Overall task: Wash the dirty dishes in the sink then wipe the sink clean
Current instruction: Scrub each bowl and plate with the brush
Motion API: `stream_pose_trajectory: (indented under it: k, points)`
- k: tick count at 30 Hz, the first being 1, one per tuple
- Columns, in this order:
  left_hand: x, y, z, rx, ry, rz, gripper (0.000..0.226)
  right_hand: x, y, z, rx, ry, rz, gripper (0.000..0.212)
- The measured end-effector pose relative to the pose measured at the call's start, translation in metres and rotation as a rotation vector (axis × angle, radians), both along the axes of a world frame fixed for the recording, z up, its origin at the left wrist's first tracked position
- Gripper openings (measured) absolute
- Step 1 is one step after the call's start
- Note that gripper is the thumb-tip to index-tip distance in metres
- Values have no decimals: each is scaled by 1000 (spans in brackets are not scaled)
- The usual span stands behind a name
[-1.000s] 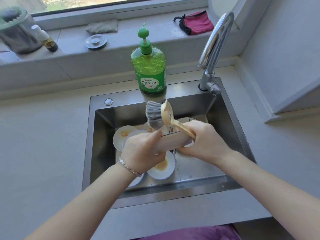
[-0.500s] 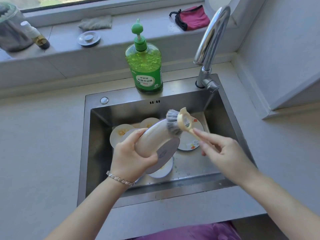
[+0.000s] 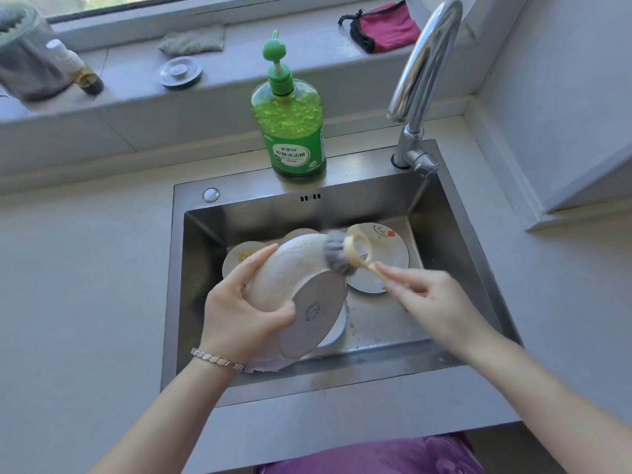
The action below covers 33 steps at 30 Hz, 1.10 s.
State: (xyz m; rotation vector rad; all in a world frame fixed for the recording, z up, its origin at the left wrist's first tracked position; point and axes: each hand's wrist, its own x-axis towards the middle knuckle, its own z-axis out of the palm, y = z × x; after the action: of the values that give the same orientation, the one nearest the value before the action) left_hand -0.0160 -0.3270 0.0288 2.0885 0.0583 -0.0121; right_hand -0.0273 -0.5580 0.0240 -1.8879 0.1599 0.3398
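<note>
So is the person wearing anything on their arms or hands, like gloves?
No gloves and no sleeves: both forearms are bare. The left hand has a silver chain-link metal bracelet round its wrist. The right hand wears nothing, and I see no rings on the fingers.

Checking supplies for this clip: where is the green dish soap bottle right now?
In the head view, the green dish soap bottle stands upright on the back rim of the sink, left of the faucet.
</note>
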Motion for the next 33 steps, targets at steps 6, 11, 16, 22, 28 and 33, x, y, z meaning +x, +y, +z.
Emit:
stream_pose_trajectory:
  k: [6, 11, 16, 22, 28, 33]
  points:
    - [-1, 4, -4, -9, 56, 50, 66, -9, 15, -2, 102, 11, 54, 30]
    - [-3, 4, -3, -44, 69, 68, 68, 9, 6, -9, 97, 137, -43, 32]
    - [-1, 2, 2, -67, 64, 109, 63, 9, 5, -6, 89, 137, -57, 31]
    - [1, -3, 3, -81, 65, 141, 65, 17, 14, 4, 148, 123, -32, 34]
    - [2, 0, 0, -117, 92, 199, 62, 8, 12, -10, 143, 278, -166, 33]
    - [6, -1, -6, -129, 109, 227, 58, 22, 15, -5, 203, 203, -142, 33]
